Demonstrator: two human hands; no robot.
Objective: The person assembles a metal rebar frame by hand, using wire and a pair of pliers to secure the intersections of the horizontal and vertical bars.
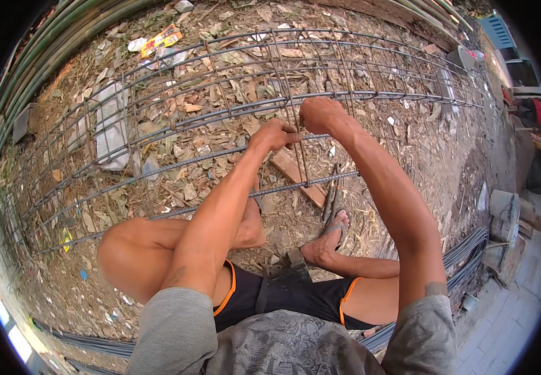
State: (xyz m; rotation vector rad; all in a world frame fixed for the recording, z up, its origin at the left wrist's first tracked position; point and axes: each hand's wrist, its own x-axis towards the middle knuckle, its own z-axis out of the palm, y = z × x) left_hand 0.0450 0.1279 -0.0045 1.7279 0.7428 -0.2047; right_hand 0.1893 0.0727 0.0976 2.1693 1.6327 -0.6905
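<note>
A long rebar cage (233, 111) of ribbed steel bars and thin square stirrups stretches across in front of me over the littered ground. My left hand (275, 135) is closed at one stirrup (303, 159), its fingertips pinching that stirrup where it crosses a lengthwise bar (316, 136). Just to the right and slightly farther away, my right hand (321, 115) is curled into a fist beside the same stirrup. What it holds, if anything, is hidden by the fingers. Both forearms reach over the nearest bar.
A brick-coloured wooden piece (297, 177) lies beneath the cage near my sandalled foot (328, 240). Pale blocks (111, 125) sit under the cage at left. Bamboo poles (8, 94) line the far left. Bundled steel bars (467, 250) and a grey bucket (503, 215) are at right.
</note>
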